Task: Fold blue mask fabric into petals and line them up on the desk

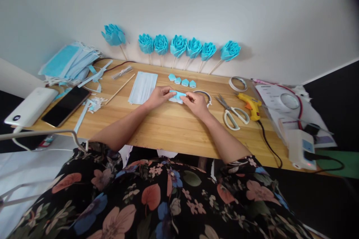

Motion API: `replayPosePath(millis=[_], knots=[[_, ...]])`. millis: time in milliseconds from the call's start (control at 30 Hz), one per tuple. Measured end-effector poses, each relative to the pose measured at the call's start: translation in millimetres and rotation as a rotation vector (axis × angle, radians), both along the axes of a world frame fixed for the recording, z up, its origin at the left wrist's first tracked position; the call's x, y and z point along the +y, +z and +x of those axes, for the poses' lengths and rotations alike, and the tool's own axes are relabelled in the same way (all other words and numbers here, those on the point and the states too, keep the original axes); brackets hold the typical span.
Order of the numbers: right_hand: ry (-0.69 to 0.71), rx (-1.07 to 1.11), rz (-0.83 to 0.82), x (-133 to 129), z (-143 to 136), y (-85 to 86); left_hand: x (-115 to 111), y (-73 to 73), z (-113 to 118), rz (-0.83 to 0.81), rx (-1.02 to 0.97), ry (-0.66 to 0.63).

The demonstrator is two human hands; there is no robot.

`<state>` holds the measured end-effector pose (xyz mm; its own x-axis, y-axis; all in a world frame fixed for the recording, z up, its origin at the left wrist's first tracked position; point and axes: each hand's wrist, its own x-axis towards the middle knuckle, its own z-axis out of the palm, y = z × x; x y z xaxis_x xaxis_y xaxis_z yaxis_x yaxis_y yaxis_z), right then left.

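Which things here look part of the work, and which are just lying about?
Likely the work:
blue piece, pinched by left hand and right hand
four small folded pieces
blue flowers
flat mask
mask pile
wooden stick
scissors
glue gun

Likely just lying about:
phone
power bank
cut strips

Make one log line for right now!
left hand: pinching blue piece | right hand: pinching same piece | nearby: four small blue shapes, scissors, glue gun

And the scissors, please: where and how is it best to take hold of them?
Likely best by the white handles, coming from the near side of the table: the scissors lie flat, handles toward that side, while the slightly open blades point away.
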<state>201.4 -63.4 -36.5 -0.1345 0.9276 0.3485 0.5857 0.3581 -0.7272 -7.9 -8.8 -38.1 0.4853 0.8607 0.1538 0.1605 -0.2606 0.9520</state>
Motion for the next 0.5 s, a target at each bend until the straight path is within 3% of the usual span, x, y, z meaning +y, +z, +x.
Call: replayPosePath(millis=[367, 500], knots=[[-0.026, 0.056, -0.01, -0.2, 0.9, -3.3, 1.5, 10.1, -7.4, 0.024, -0.097, 0.003], [-0.059, 0.034, 0.054, 0.6, 1.3, -3.5, 2.9, 8.7, -9.8, 0.047, -0.074, -0.01]])
